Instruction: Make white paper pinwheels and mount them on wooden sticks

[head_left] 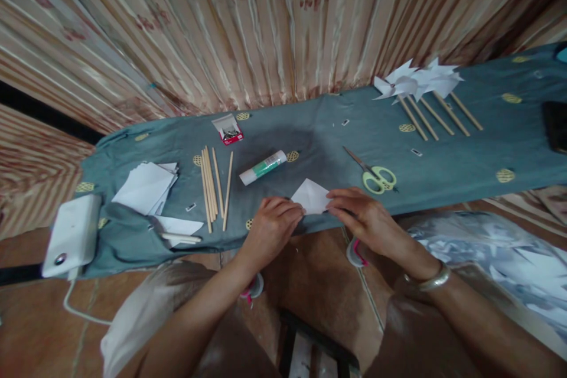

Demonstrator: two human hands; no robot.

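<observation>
A small folded white paper (pixel 311 195) lies at the near edge of the grey-blue cloth-covered board (pixel 310 130). My left hand (pixel 271 227) pinches its left side, fingers curled closed on it. My right hand (pixel 365 217), with a metal bangle at the wrist, presses and grips its right corner. A glue stick (pixel 263 167) lies just behind the paper, and green-handled scissors (pixel 375 176) rest to the right of my right hand.
Several wooden sticks (pixel 213 188) and a stack of white paper squares (pixel 147 187) lie to the left. A small box of pins (pixel 228 128) sits behind them. Finished paper pinwheels (pixel 420 91) lie far right. A white device (pixel 73 235) sits at the left end.
</observation>
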